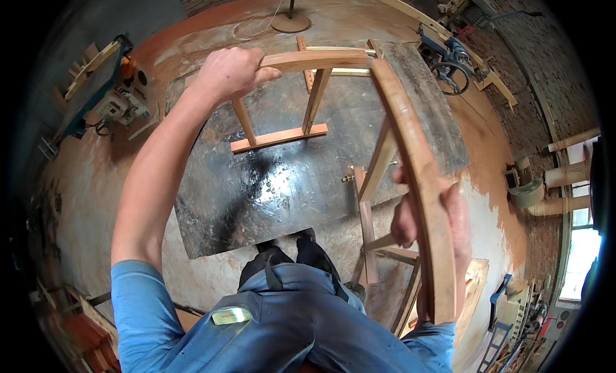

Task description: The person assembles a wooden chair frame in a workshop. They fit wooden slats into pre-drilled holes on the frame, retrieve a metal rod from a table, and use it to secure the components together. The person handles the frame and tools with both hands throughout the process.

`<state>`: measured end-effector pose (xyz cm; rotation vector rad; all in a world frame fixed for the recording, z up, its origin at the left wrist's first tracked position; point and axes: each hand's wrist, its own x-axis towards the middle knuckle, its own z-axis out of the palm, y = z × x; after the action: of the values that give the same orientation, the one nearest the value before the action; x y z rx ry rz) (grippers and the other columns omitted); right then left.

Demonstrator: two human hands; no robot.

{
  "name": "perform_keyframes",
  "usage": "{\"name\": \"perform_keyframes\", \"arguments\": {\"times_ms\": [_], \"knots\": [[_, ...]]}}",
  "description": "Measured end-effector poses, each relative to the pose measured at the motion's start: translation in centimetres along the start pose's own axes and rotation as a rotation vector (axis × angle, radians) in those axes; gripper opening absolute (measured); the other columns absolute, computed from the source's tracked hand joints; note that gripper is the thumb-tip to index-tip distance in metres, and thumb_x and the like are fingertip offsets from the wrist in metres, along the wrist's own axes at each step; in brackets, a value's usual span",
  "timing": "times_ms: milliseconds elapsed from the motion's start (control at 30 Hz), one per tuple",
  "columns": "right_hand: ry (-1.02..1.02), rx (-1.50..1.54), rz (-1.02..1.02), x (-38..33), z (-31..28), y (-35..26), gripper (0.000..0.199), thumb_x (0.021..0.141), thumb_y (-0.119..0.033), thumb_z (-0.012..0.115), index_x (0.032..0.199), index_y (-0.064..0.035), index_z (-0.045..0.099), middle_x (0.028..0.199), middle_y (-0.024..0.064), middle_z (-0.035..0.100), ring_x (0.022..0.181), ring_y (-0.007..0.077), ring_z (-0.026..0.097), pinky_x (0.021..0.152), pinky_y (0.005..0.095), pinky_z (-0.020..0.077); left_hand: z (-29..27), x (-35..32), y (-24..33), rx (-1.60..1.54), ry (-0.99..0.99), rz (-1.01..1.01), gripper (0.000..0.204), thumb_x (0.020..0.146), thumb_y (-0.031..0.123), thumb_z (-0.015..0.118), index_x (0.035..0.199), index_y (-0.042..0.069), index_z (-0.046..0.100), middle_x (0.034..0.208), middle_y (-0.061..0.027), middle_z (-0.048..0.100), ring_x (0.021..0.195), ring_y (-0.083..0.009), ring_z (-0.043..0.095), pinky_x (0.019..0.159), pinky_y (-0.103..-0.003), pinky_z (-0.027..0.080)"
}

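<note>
My left hand (232,71) is closed around the left end of a wooden rail (317,59). Two legs run from this rail down to a wooden foot bar (279,139), forming a trestle-like frame. At the right, my right hand (405,222) wraps around a second, thicker-looking curved wooden rail (417,155), its fingers slightly blurred and partly hidden behind the wood. Slanting legs (378,161) join that rail to another bar (366,225). The two rails nearly meet, or overlap, at the upper middle; whether they touch I cannot tell. Beside the right frame shows a small brass-coloured fitting (347,178).
A dark shiny sheet (218,206) lies under the frames, my feet at its near edge. More wooden pieces (301,49) are beyond. A round stand base (290,22) is at the far side; machines stand left (106,97) and right (454,55). Tools (529,309) crowd the lower right.
</note>
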<state>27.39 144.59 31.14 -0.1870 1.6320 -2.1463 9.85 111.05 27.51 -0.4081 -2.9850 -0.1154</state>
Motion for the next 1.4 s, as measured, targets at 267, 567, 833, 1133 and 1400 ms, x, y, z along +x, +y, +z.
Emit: {"name": "perform_keyframes", "arguments": {"times_ms": [267,567,833,1133,1400], "knots": [[0.049,0.217,0.358,5.4,5.1,5.4,0.049,0.100,-0.044,0.046,0.103,0.0034,0.058,0.079,0.0111,0.064,0.062,0.0150,0.060,0.053,0.0295,0.0493,-1.3,-3.9,2.3,-0.087,-0.029,-0.068,0.056,0.088,0.054,0.056,0.087,-0.001,0.065,0.075,-0.0219,0.066,0.077,-0.0377,0.066,0.068,-0.048,0.051],[0.103,0.266,0.365,15.3,11.2,7.4,0.045,0.101,-0.039,0.044,0.106,0.0045,0.054,0.090,0.0170,0.064,0.067,0.0224,0.065,0.054,0.0361,0.0542,-3.5,-7.9,0.3,-0.118,-0.044,-0.151,0.050,0.087,0.053,0.058,0.088,0.003,0.065,0.076,-0.0182,0.067,0.077,-0.0378,0.065,0.069,-0.046,0.049],[-0.087,0.523,0.336,21.4,11.7,11.5,0.030,0.102,-0.025,0.041,0.108,0.0033,0.050,0.088,0.0200,0.063,0.066,0.0291,0.063,0.051,0.0398,0.0509,-8.9,-10.7,-0.4,-0.213,0.027,-0.235,0.045,0.088,0.047,0.061,0.091,0.002,0.066,0.069,-0.0124,0.066,0.069,-0.0318,0.066,0.065,-0.039,0.049],[-0.134,0.491,0.269,27.2,11.6,13.6,0.034,0.103,-0.027,0.039,0.114,0.0032,0.050,0.091,0.0183,0.062,0.070,0.0268,0.063,0.053,0.0381,0.0527,-6.9,-12.4,-0.2,-0.064,0.246,-0.074,0.042,0.084,0.044,0.066,0.089,0.002,0.065,0.079,-0.0149,0.060,0.071,-0.0340,0.063,0.062,-0.043,0.049],[0.060,0.535,0.060,28.6,14.1,14.8,0.031,0.098,-0.025,0.053,0.109,0.0039,0.057,0.102,0.0141,0.064,0.087,0.0219,0.063,0.078,0.0368,0.0536,-1.6,-12.1,1.4,-0.051,0.245,0.105,0.041,0.076,0.040,0.072,0.089,0.002,0.064,0.077,-0.0101,0.055,0.067,-0.0297,0.060,0.056,-0.041,0.050]]}}
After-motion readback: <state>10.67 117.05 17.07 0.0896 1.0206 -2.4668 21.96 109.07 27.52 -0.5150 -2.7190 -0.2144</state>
